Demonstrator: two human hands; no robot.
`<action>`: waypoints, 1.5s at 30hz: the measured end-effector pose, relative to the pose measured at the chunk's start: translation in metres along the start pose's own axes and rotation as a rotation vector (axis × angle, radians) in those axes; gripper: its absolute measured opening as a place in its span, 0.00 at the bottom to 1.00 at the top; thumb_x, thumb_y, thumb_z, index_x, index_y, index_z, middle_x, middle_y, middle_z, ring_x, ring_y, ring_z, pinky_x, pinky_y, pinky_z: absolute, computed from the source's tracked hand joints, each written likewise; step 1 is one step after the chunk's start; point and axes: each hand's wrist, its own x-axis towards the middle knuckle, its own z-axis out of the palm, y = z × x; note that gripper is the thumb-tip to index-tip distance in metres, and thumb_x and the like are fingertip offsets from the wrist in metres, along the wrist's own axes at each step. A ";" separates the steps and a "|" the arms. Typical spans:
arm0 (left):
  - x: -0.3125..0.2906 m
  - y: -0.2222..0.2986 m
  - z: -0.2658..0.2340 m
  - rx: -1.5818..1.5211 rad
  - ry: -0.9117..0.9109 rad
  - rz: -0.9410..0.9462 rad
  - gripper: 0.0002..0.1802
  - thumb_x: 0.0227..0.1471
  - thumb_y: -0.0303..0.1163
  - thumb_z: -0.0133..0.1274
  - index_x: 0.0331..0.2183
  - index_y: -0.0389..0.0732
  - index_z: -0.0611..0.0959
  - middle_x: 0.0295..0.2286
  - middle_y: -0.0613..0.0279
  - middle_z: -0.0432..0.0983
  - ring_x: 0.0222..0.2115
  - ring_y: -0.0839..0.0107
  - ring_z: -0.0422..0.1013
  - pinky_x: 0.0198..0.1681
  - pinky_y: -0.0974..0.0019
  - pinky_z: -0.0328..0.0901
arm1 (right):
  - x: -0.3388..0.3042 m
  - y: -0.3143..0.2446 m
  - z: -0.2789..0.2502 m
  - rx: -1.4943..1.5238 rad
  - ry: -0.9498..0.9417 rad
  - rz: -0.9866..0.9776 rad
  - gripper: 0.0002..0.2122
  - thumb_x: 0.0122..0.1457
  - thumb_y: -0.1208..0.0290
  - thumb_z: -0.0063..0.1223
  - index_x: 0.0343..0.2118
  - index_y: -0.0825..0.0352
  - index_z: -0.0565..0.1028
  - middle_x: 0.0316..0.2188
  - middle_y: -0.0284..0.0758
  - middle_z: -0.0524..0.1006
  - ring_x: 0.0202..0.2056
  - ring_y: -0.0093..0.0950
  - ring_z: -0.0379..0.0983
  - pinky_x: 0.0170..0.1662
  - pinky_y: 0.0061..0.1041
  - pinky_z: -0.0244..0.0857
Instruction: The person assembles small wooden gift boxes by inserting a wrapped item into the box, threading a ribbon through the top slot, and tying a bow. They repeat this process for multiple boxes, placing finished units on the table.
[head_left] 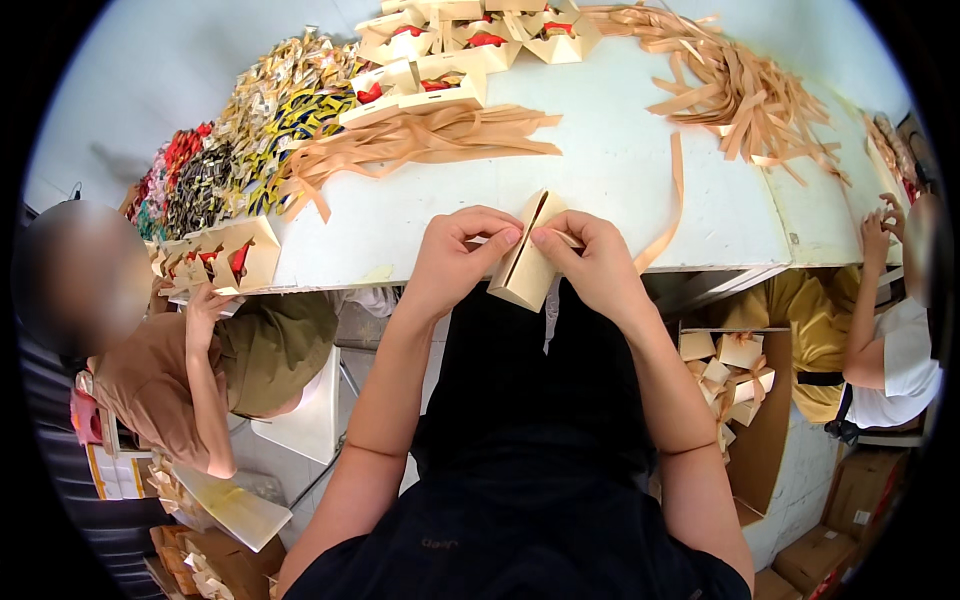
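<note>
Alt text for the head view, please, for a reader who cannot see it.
Two bare hands, left hand and right hand, pinch a small tan paper box at the edge of a white table strewn with tan ribbons.

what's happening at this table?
A person holds a small tan gift box at the edge of the white table, left hand and right hand pinching its top flaps together. A tan ribbon trails beside it. Open filled boxes and ribbon piles sit farther back.
</note>
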 end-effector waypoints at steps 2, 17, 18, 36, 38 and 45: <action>-0.003 -0.002 0.012 0.125 0.068 0.071 0.07 0.66 0.27 0.63 0.40 0.32 0.90 0.40 0.60 0.85 0.41 0.74 0.78 0.42 0.70 0.73 | -0.001 -0.003 -0.002 -0.036 0.023 -0.009 0.18 0.70 0.58 0.64 0.36 0.73 0.82 0.25 0.37 0.80 0.25 0.23 0.72 0.32 0.29 0.68; -0.005 -0.009 0.027 -0.064 0.822 0.460 0.12 0.78 0.35 0.41 0.53 0.38 0.69 0.46 0.50 0.80 0.37 0.58 0.82 0.47 0.58 0.79 | 0.003 -0.033 -0.043 -0.406 0.009 0.161 0.25 0.59 0.49 0.71 0.22 0.68 0.74 0.17 0.36 0.74 0.22 0.29 0.71 0.30 0.33 0.67; -0.005 -0.006 0.035 0.151 0.865 0.570 0.12 0.77 0.35 0.43 0.53 0.38 0.70 0.45 0.51 0.80 0.35 0.58 0.81 0.45 0.57 0.77 | 0.004 -0.028 -0.042 -0.380 0.038 0.146 0.25 0.59 0.49 0.71 0.22 0.68 0.74 0.17 0.36 0.74 0.22 0.29 0.71 0.29 0.33 0.67; 0.012 -0.019 0.084 -0.010 0.171 0.013 0.17 0.74 0.37 0.53 0.39 0.32 0.87 0.22 0.62 0.78 0.21 0.73 0.68 0.27 0.66 0.63 | 0.010 0.011 -0.033 -0.141 0.198 0.042 0.21 0.63 0.59 0.66 0.23 0.67 0.69 0.18 0.30 0.70 0.23 0.19 0.64 0.27 0.28 0.62; 0.014 -0.015 0.086 -0.234 0.197 0.046 0.14 0.73 0.31 0.54 0.44 0.30 0.87 0.27 0.67 0.79 0.26 0.79 0.71 0.32 0.72 0.66 | 0.008 0.010 -0.034 -0.169 0.169 0.045 0.20 0.64 0.61 0.66 0.23 0.67 0.69 0.18 0.29 0.70 0.24 0.19 0.64 0.27 0.27 0.61; 0.033 -0.015 0.114 -0.538 0.119 0.389 0.14 0.77 0.34 0.49 0.46 0.32 0.83 0.31 0.65 0.78 0.33 0.79 0.73 0.41 0.74 0.69 | 0.008 0.023 -0.033 -0.127 0.145 -0.043 0.17 0.65 0.65 0.66 0.26 0.67 0.70 0.21 0.29 0.69 0.26 0.18 0.62 0.29 0.26 0.60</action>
